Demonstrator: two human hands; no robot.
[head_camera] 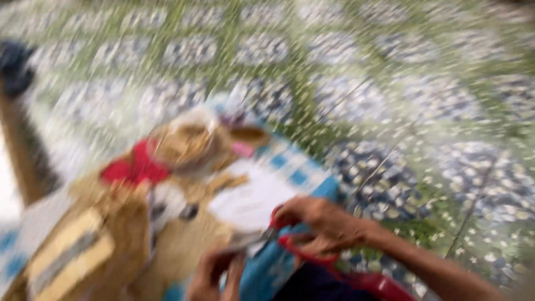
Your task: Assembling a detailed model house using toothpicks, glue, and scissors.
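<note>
Red-handled scissors [281, 237] are clasped by the right hand [323, 223], blades aimed left toward the sheet [253, 198] pinched by the left hand [214, 276] at lower centre; blur hides detail.

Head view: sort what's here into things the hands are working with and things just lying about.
In hand:
- red-handled scissors, gripped by the right hand
- white sheet at the blades
- left hand, low beside the sheet; too blurred to tell its grip

Lying about:
- red cloth
- round tan bundle
- cardboard pieces
- patterned tile floor
</note>
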